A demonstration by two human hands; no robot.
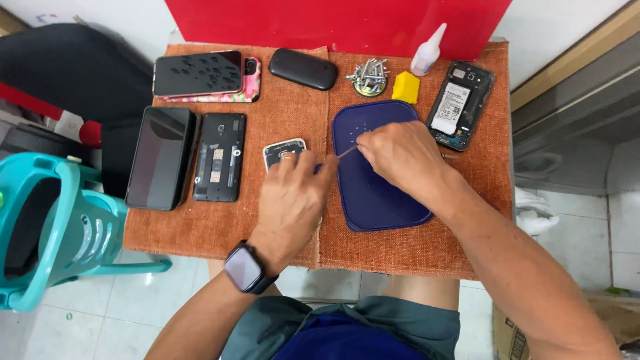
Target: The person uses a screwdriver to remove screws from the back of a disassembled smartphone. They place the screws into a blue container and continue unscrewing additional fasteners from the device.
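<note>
Two hands: L (290, 200) phone part (283, 152), R (400, 157) tool (347, 152).

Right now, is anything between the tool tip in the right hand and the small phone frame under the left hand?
Nothing visible. The right hand points the thin tool at the small phone frame; only the left hand, which rests on that frame, sits beside the tip.

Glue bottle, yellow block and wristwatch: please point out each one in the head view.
Glue bottle (427, 53): head view, on its white body.
Yellow block (405, 87): head view, on its top face.
Wristwatch (244, 268): head view, on its dark screen.
</note>
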